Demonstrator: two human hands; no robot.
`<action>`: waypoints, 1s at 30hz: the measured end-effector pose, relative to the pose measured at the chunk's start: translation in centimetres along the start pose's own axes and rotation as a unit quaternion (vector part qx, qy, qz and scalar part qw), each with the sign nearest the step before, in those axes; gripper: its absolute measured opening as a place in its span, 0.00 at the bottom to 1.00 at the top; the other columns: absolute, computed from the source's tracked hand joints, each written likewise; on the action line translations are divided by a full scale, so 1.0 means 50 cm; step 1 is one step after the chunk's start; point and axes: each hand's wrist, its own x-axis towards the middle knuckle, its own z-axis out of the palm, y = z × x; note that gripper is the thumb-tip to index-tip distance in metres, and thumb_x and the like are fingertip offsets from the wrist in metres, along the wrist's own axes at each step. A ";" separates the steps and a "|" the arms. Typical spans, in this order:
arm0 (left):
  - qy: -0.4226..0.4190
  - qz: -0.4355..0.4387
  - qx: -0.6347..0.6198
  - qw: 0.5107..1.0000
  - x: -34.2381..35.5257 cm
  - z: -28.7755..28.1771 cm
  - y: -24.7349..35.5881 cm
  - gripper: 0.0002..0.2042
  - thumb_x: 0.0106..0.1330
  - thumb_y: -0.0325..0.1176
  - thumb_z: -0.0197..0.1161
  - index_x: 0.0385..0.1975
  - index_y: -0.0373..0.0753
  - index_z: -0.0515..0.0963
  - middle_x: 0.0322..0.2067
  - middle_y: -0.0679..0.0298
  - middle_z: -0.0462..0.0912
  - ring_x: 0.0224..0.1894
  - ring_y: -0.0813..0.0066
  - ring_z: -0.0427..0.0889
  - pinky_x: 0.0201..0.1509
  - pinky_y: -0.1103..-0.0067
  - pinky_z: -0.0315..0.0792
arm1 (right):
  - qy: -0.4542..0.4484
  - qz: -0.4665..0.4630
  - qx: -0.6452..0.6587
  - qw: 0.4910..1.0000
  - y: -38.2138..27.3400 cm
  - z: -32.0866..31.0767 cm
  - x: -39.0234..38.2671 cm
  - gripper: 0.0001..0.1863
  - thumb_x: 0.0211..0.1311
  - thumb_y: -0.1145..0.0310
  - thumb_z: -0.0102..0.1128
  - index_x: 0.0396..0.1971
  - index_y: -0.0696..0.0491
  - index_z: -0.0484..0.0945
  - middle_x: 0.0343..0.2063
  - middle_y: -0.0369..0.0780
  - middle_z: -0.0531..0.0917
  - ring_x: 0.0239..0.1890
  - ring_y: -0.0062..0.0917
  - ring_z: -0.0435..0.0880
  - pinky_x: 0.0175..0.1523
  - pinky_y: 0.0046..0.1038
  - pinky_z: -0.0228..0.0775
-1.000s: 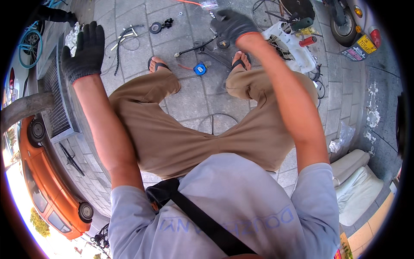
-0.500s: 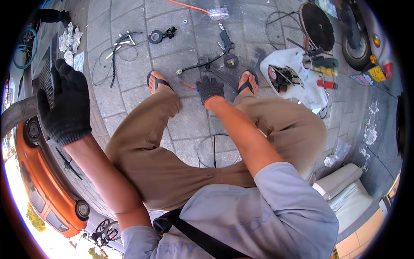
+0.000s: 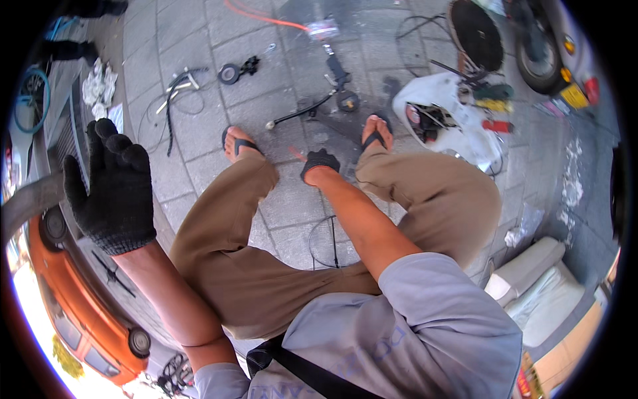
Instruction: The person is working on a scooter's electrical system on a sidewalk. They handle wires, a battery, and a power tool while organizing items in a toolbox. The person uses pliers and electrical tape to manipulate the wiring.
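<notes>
My left hand (image 3: 113, 186), in a black glove, is raised at the left with fingers apart, near a curved grey-brown pole (image 3: 33, 193). My right hand (image 3: 321, 162), also gloved, is low on the paving between my sandalled feet, fingers curled over the spot of a blue tape measure, now hidden under it; a short red strip (image 3: 296, 154) sticks out to its left. Just beyond lie a dark long metal tool (image 3: 339, 126) and a black air gun with hose and round gauge (image 3: 337, 73).
A white plastic housing (image 3: 468, 133) with tools lies right. Loose black hoses (image 3: 173, 100) and a black tape roll (image 3: 229, 74) lie ahead-left. A parked scooter (image 3: 545, 60) is upper right, an orange car (image 3: 80, 299) left, a person's dark-clad legs (image 3: 70, 52) upper left, pale cushions (image 3: 531, 279) lower right.
My right hand dropped from over the air gun to the tape measure, and its fingers have since curled. My left hand moved down from its higher position, staying open.
</notes>
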 end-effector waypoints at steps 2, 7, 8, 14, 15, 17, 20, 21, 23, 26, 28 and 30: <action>-0.046 -0.028 0.016 0.998 0.011 0.014 -0.013 0.24 0.74 0.44 0.51 0.60 0.30 0.72 0.57 0.48 0.78 0.54 0.55 0.78 0.60 0.62 0.70 | -0.024 -0.029 0.066 0.997 0.013 0.005 0.002 0.28 0.60 0.61 0.56 0.63 0.45 0.74 0.59 0.44 0.79 0.63 0.38 0.77 0.64 0.40 0.70; -0.031 -0.035 0.255 0.966 0.055 -0.045 -0.037 0.22 0.74 0.49 0.53 0.58 0.39 0.76 0.55 0.56 0.81 0.50 0.60 0.80 0.55 0.67 0.72 | 0.006 -0.164 0.167 0.972 -0.028 -0.146 -0.068 0.23 0.61 0.60 0.51 0.53 0.51 0.81 0.54 0.50 0.81 0.55 0.43 0.82 0.58 0.41 0.72; 0.116 0.023 0.358 0.926 0.056 -0.035 -0.073 0.22 0.74 0.50 0.54 0.58 0.41 0.77 0.53 0.57 0.82 0.48 0.62 0.80 0.53 0.68 0.73 | 0.106 -0.162 0.260 0.946 -0.042 -0.180 -0.101 0.25 0.62 0.55 0.49 0.53 0.52 0.81 0.51 0.50 0.82 0.54 0.44 0.82 0.57 0.42 0.73; 0.105 -0.114 0.731 0.664 0.056 0.000 -0.302 0.33 0.60 0.62 0.66 0.57 0.43 0.78 0.41 0.66 0.81 0.34 0.72 0.80 0.35 0.75 0.71 | 0.242 -0.272 0.271 0.891 0.004 -0.318 -0.327 0.22 0.56 0.52 0.55 0.42 0.51 0.86 0.49 0.49 0.83 0.51 0.45 0.82 0.56 0.39 0.73; 0.118 -0.153 0.725 0.661 0.030 0.029 -0.335 0.34 0.58 0.63 0.67 0.55 0.43 0.79 0.41 0.66 0.82 0.34 0.73 0.80 0.33 0.76 0.70 | 0.267 -0.296 0.259 0.880 0.022 -0.303 -0.348 0.21 0.56 0.53 0.56 0.42 0.50 0.86 0.48 0.48 0.83 0.50 0.45 0.82 0.56 0.39 0.73; 0.134 -0.222 0.698 0.668 -0.020 0.062 -0.376 0.30 0.58 0.60 0.69 0.49 0.41 0.81 0.38 0.65 0.84 0.31 0.74 0.81 0.28 0.76 0.70 | 0.248 -0.299 0.219 0.895 0.051 -0.284 -0.408 0.20 0.54 0.53 0.59 0.41 0.48 0.86 0.45 0.47 0.85 0.49 0.45 0.83 0.54 0.39 0.75; 0.097 -0.205 0.636 0.737 -0.045 0.026 -0.412 0.17 0.63 0.45 0.69 0.43 0.39 0.82 0.30 0.64 0.84 0.22 0.73 0.80 0.23 0.77 0.71 | 0.267 -0.343 0.207 0.876 0.062 -0.206 -0.374 0.22 0.55 0.52 0.59 0.41 0.51 0.87 0.45 0.50 0.85 0.48 0.43 0.85 0.52 0.42 0.76; 0.098 -0.203 0.632 0.741 -0.031 -0.006 -0.421 0.15 0.63 0.43 0.69 0.42 0.39 0.82 0.29 0.64 0.83 0.22 0.73 0.81 0.22 0.77 0.70 | 0.337 -0.379 0.112 0.855 0.064 -0.180 -0.359 0.23 0.55 0.50 0.57 0.41 0.52 0.87 0.44 0.50 0.85 0.47 0.42 0.85 0.51 0.42 0.76; 0.127 -0.182 0.618 0.754 -0.034 -0.067 -0.379 0.12 0.64 0.40 0.67 0.39 0.39 0.82 0.28 0.64 0.83 0.22 0.72 0.81 0.21 0.78 0.70 | 0.234 -0.337 0.261 0.874 0.069 -0.197 -0.464 0.23 0.55 0.49 0.57 0.40 0.52 0.87 0.43 0.51 0.86 0.47 0.43 0.85 0.52 0.41 0.76; 0.113 -0.186 0.657 0.722 -0.092 0.034 -0.400 0.10 0.65 0.40 0.64 0.35 0.39 0.80 0.27 0.64 0.82 0.21 0.73 0.80 0.18 0.78 0.67 | 0.216 -0.283 0.361 0.862 0.084 -0.178 -0.502 0.24 0.55 0.50 0.55 0.40 0.53 0.87 0.42 0.51 0.86 0.47 0.44 0.85 0.53 0.41 0.76; 0.096 -0.170 0.681 0.706 -0.109 0.070 -0.417 0.10 0.67 0.40 0.62 0.33 0.39 0.79 0.27 0.63 0.82 0.20 0.73 0.79 0.16 0.78 0.65 | 0.227 -0.262 0.361 0.866 0.097 -0.171 -0.518 0.24 0.56 0.50 0.55 0.41 0.53 0.87 0.43 0.51 0.86 0.47 0.44 0.86 0.53 0.41 0.76; 0.059 -0.158 0.698 0.696 -0.126 0.076 -0.417 0.10 0.67 0.40 0.61 0.34 0.39 0.79 0.28 0.63 0.82 0.20 0.73 0.79 0.15 0.78 0.65 | 0.210 -0.274 0.363 0.866 0.108 -0.171 -0.540 0.26 0.56 0.49 0.54 0.41 0.54 0.87 0.43 0.51 0.86 0.46 0.44 0.86 0.53 0.41 0.76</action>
